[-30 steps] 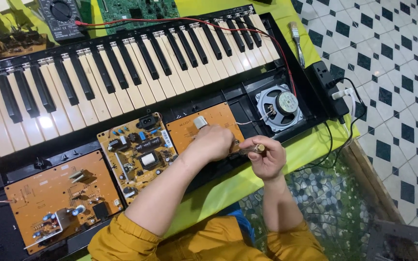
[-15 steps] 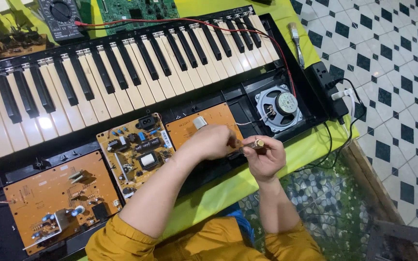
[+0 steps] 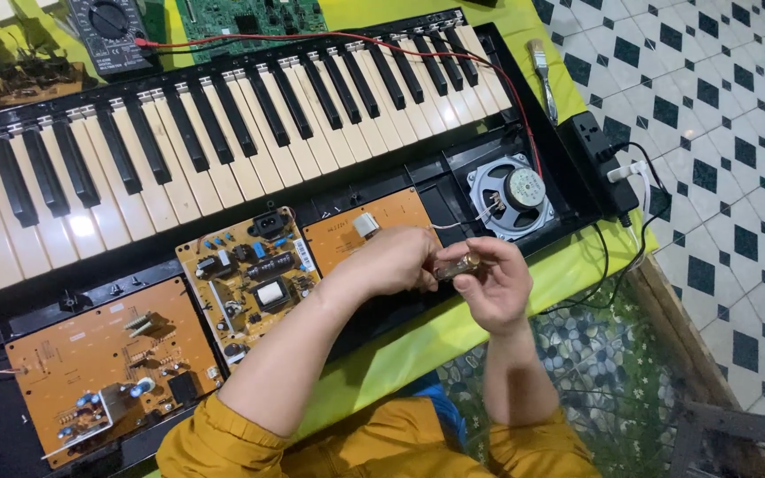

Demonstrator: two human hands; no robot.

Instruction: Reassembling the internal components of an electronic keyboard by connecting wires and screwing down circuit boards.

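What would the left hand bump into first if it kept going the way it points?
Probably the small part held between both hands, then the right hand. The left hand points right toward them; beyond lies the speaker, though depth is unclear.

Free room and obstacles. Both hands, left hand and right hand, meet over the opened keyboard's front edge. Behind them stand 3 circuit boards and the speaker; a red wire crosses the keys. Cables trail rightward beside the power strip.

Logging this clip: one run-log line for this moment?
left hand + right hand: gripping small brass part | over open keyboard | beside speaker
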